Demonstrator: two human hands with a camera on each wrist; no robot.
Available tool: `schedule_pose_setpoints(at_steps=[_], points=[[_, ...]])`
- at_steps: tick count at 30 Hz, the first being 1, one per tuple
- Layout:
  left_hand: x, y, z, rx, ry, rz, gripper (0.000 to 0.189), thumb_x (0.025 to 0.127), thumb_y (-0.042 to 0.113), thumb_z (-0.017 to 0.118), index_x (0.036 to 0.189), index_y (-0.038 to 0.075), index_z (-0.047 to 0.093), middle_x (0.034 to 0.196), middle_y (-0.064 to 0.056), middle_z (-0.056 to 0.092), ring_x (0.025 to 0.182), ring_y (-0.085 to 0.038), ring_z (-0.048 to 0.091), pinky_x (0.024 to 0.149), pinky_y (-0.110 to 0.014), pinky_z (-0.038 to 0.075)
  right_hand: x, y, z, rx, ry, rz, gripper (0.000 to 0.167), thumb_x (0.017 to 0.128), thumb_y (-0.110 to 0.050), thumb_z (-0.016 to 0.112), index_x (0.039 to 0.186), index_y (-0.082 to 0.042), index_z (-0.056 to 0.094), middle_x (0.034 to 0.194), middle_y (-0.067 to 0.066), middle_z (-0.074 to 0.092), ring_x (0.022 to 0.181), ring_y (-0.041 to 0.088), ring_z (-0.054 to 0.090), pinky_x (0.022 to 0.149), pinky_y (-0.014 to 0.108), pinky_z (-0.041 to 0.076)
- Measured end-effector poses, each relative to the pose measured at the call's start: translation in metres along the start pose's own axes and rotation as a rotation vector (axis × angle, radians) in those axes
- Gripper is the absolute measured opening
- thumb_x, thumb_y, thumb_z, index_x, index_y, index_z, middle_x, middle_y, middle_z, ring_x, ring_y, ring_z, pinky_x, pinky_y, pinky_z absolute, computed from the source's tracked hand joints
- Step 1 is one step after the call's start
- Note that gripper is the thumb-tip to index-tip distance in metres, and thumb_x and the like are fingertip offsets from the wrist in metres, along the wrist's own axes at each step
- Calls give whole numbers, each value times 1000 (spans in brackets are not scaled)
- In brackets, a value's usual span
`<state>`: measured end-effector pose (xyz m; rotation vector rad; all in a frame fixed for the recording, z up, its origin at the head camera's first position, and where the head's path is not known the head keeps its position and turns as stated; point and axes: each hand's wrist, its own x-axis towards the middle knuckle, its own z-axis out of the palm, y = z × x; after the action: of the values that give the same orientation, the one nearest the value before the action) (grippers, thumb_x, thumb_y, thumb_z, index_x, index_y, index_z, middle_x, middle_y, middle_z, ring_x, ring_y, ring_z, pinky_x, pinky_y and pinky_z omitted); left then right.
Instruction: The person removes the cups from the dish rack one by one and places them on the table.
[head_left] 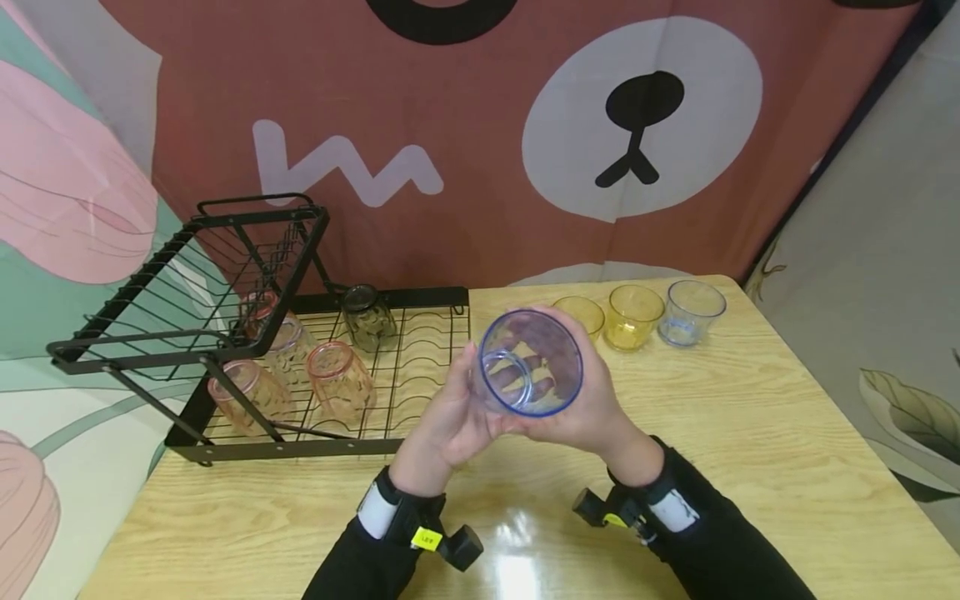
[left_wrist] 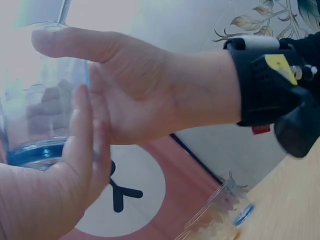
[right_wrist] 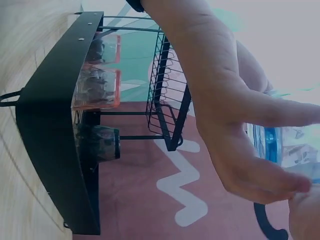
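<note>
Tumbler [head_left: 529,364], clear and blue-rimmed, is held above the tabletop [head_left: 750,467], left hand [head_left: 457,417] and right hand [head_left: 588,392] converging, fingers [left_wrist: 80,125] curled around it; the black dish rack's [head_left: 315,449] edge lies near the left hand, tabletop stretching rightward past yellow glasses [head_left: 632,321].

The head view is looking down over the left hand [head_left: 452,423] and right hand [head_left: 596,404]; wrist views are facing inward, closer, all sharing the glass [head_left: 534,367] between.
</note>
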<state>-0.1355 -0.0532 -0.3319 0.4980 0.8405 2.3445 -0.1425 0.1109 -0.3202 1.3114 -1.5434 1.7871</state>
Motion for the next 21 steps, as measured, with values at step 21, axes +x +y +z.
schedule_pose_setpoints(at_steps=[21], points=[[-29, 71, -64, 1144, 394, 51, 42, 98, 16, 59, 135, -3, 51, 133, -22, 54, 117, -34, 56, 99, -47, 48, -31, 14, -75, 389, 106, 52, 84, 69, 16, 79, 140, 13, 32, 137, 24, 48, 130, 33, 45, 114, 37, 31]])
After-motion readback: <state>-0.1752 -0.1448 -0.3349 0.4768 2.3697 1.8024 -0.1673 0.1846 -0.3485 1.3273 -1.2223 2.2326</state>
